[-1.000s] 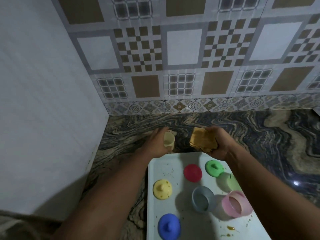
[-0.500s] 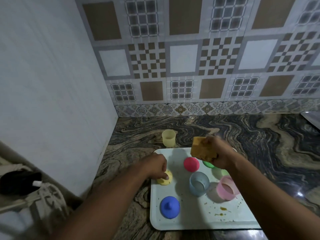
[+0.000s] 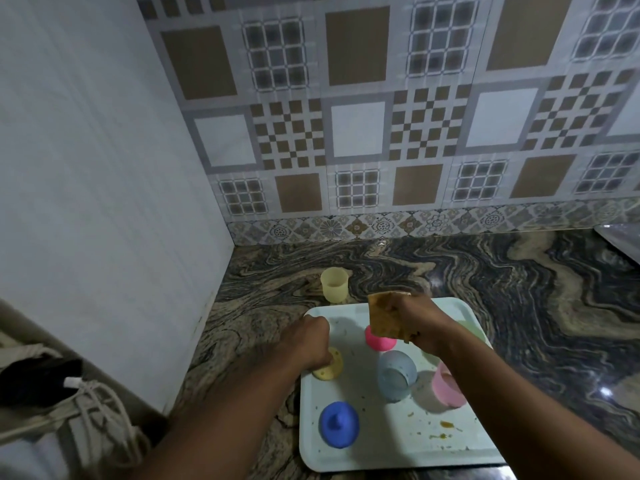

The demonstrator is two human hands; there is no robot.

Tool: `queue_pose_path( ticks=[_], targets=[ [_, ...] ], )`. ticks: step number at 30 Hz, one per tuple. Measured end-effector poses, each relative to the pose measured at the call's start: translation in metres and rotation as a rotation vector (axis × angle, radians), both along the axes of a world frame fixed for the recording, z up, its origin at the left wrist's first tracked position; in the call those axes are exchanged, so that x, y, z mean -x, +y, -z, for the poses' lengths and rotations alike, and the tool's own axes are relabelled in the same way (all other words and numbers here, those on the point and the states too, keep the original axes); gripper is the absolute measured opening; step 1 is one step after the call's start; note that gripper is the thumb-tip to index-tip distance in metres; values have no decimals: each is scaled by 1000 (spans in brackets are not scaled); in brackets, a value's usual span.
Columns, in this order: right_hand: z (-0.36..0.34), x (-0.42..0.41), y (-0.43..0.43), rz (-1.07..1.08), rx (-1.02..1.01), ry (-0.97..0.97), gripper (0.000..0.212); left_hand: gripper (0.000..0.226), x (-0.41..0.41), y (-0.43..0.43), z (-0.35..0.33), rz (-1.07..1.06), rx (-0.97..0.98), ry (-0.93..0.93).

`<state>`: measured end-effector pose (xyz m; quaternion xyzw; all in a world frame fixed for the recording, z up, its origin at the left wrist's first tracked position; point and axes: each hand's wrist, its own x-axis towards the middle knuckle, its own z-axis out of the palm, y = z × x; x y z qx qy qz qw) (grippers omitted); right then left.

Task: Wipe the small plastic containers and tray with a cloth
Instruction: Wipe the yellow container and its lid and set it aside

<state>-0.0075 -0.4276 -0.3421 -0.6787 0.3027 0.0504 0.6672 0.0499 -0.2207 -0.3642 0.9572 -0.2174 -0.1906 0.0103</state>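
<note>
Left hand is curled down over the yellow lid at the tray's left side, fingers gripping it, with the lid's edge showing below the knuckles. Right hand is bunched around the yellow-brown cloth, up over the pink lid at the tray's far end; can't tell if they touch. White tray sits on the marble counter. Also on it: blue lid, grey-blue cup, and pink cup, partly behind the right forearm. Food specks lie toward the near right corner. Yellow cup stands upright off-tray — on the counter just past the far left corner.
</note>
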Motion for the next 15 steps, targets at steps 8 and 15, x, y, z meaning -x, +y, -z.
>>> queue_pose_path(
  ticks=[8, 15],
  targets=[
    [4, -7, 13, -209, 283, -176, 25, 22, -9, -10, -10, -106, 245, -89],
    [1, -15, 25, -360, 988, -577, 52, 11, -27, -37, -64, -118, 596, -345]
  ],
)
